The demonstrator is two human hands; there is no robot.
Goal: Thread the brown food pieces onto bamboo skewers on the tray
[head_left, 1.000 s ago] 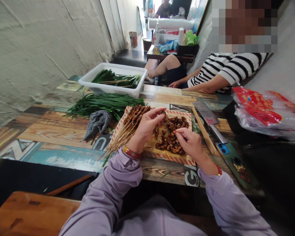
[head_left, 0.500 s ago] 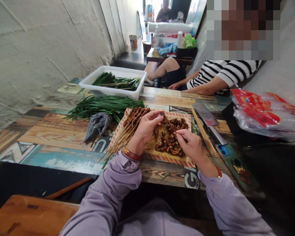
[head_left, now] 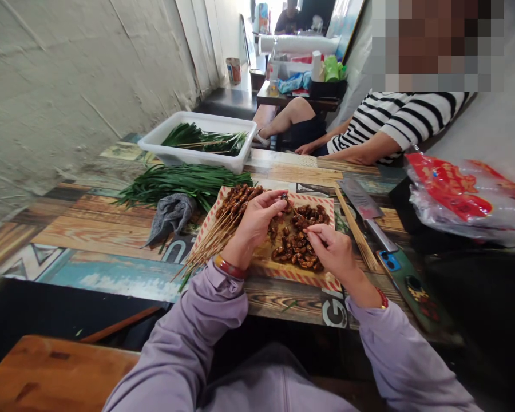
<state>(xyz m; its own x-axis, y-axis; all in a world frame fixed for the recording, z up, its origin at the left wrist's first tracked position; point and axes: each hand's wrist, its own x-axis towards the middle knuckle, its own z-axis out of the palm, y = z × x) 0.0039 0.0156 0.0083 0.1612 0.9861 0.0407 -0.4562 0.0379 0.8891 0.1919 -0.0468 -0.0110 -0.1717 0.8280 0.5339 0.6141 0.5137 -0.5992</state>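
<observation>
On a red-and-white striped tray lies a heap of glossy brown pieces that look like insect pupae. Over the tray, my left hand is closed, pinching a dark pupa at its fingertips. My right hand pinches the near end of a thin bamboo skewer, which slants up and left toward that pupa. Finished-looking skewers of pupae rest on the tray's left side, their bare sticks pointing toward me. Whether the tip is inside the pupa is too small to tell.
Right of the tray lie loose skewers, a cleaver and a phone. A grey cloth, green chives and a white tub stand left. Plastic bags lie right. A person in stripes sits opposite.
My hands stay nearly in place, still pinching. The thin skewer between them shows more clearly now. The view has shifted slightly.
</observation>
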